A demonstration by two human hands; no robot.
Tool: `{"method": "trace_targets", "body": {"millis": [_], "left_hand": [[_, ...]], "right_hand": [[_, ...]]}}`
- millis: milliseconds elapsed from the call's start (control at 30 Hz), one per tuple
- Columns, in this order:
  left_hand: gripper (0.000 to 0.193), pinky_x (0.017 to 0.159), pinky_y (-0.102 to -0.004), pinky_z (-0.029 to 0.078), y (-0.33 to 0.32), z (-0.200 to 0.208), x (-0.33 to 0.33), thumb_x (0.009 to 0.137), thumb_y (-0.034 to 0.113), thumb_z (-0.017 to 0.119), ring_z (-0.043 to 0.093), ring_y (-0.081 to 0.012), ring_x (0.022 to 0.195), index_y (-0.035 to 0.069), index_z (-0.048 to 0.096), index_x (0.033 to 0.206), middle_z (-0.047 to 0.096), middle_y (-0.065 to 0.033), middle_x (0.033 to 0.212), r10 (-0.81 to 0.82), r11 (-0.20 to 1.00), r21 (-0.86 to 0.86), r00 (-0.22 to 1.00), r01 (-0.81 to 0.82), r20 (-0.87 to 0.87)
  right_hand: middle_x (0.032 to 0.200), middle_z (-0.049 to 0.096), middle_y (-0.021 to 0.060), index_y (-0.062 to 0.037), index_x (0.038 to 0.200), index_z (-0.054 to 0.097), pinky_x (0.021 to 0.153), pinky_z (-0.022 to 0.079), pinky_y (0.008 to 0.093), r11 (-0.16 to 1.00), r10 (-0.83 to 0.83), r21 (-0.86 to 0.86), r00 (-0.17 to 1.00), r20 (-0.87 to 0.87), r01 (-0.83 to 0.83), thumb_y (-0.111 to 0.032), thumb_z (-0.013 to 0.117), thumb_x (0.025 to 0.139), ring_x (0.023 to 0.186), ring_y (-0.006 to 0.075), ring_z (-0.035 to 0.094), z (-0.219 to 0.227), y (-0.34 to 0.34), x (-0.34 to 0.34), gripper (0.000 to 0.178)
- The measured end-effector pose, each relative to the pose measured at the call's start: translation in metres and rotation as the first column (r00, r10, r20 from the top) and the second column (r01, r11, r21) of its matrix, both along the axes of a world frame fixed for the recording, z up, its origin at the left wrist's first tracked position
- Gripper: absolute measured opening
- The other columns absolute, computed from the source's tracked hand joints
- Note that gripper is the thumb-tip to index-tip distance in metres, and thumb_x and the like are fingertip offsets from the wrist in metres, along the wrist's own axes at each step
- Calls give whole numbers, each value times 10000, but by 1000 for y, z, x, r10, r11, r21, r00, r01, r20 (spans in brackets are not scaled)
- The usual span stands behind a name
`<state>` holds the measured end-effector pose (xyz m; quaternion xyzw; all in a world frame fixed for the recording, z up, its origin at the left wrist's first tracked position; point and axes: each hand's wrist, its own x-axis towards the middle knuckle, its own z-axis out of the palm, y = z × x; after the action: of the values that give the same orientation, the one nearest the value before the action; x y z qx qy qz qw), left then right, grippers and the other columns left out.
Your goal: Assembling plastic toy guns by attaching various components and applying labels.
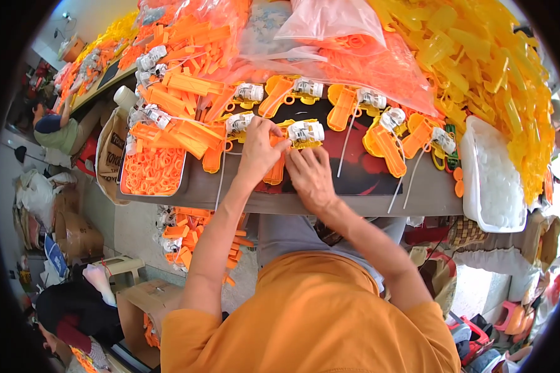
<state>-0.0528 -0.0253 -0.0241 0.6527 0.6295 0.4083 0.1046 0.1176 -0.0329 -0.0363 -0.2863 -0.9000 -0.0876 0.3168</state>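
In front of me on the dark mat [354, 166], a half-assembled toy gun [306, 132] lies on its side, with an orange grip, yellow body and white cylinder. My left hand [260, 148] pinches at its left side, fingers closed by the grip. Lower right of it, my right hand [311, 177] has its fingers bent and pressed against the toy's lower edge. Any small part between the fingertips is hidden. Similar toy guns surround the hands, among them one toy gun [341, 109] behind and another toy gun [389, 146] to the right, some with thin white strips trailing.
A tray of small orange rings [152, 169] stands left, beside heaped orange parts [186, 93]. At right is a white tub [470, 180] of clear pieces, below piled yellow parts [473, 68]. Plastic bags [336, 25] cover the back. Other people sit at far left and lower left.
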Motion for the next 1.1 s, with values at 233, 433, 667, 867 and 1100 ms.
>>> {"method": "trace_targets", "body": {"millis": [233, 433, 667, 867, 1100], "left_hand": [[295, 858, -401, 461, 12, 10, 2, 723, 208, 834, 561, -317, 943, 32, 626, 836, 521, -125, 954, 23, 994, -107, 998, -29, -59], [292, 848, -396, 469, 7, 16, 2, 725, 213, 827, 570, -325, 941, 38, 612, 818, 516, -135, 955, 44, 987, -145, 988, -66, -148], [293, 931, -433, 453, -27, 22, 19, 825, 119, 743, 551, -334, 1067, 39, 583, 1057, 575, -124, 1131, 102, 978, 204, 963, -51, -248], [314, 893, -412, 430, -48, 12, 6, 826, 127, 726, 554, -276, 1023, 78, 596, 1108, 594, -83, 1045, 191, 981, 124, 870, -151, -454], [131, 840, -391, 412, -43, 19, 0, 837, 147, 706, 543, -257, 920, 89, 623, 921, 608, -54, 877, 179, 983, 64, 851, -170, -494]], "right_hand": [[983, 558, 34, -38, 1036, 622, 958, 387, 429, 982, 186, 16, 981, 55, -187, -92, 594, 765, 993, 211, 533, 12, 29, 20, 278], [1051, 577, 75, 3, 1122, 642, 940, 389, 430, 990, -108, -97, 992, -64, 102, -59, 636, 740, 982, 243, 545, -2, -13, -2, 387], [1110, 623, 117, -52, 1122, 683, 905, 431, 422, 955, -131, -295, 891, -435, -3, -94, 686, 845, 1058, 306, 555, 32, 39, 22, 280], [1137, 638, 128, -39, 1130, 673, 950, 450, 424, 885, -54, -460, 965, -258, -73, -122, 706, 823, 1105, 333, 539, 16, 76, 3, 320], [1084, 636, 124, -16, 1093, 681, 927, 461, 396, 863, -33, -474, 918, -395, -173, -79, 727, 786, 1058, 322, 536, 8, 70, 2, 316]]}}
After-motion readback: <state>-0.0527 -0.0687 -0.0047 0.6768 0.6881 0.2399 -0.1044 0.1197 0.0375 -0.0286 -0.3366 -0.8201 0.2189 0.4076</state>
